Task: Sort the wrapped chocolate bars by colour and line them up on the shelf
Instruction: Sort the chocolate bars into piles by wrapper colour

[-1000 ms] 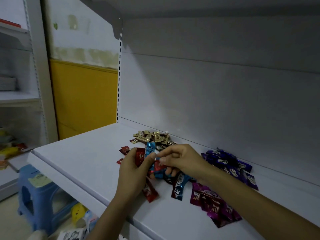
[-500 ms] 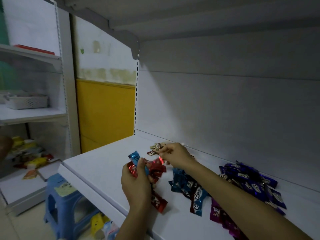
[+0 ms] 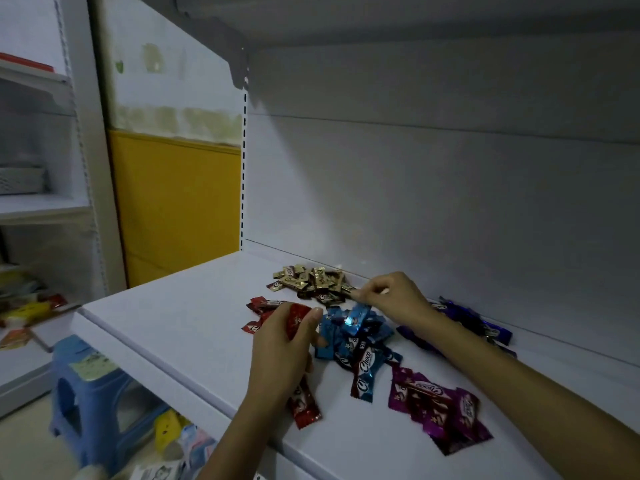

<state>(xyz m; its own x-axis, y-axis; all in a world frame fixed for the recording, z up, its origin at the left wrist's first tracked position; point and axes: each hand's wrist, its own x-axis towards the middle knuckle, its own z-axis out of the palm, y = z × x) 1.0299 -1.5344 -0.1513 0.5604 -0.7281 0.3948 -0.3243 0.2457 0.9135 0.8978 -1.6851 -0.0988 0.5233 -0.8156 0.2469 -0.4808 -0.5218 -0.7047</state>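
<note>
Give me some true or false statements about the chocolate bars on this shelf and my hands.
1. The left hand grips a red bar. True.
2. The gold bars lie at the front edge of the shelf. False: they lie at the back, by the rear panel.
3. The blue bars lie right of the loose red bars. True.
4. The magenta bars sit on the gold bars. False: they lie apart, near the front.
5. The blue stool stands on the shelf. False: it stands on the floor.

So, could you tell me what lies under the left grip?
A red bar pokes out from under the left grip, which holds a second red bar. Anything else beneath the palm is hidden.
</note>
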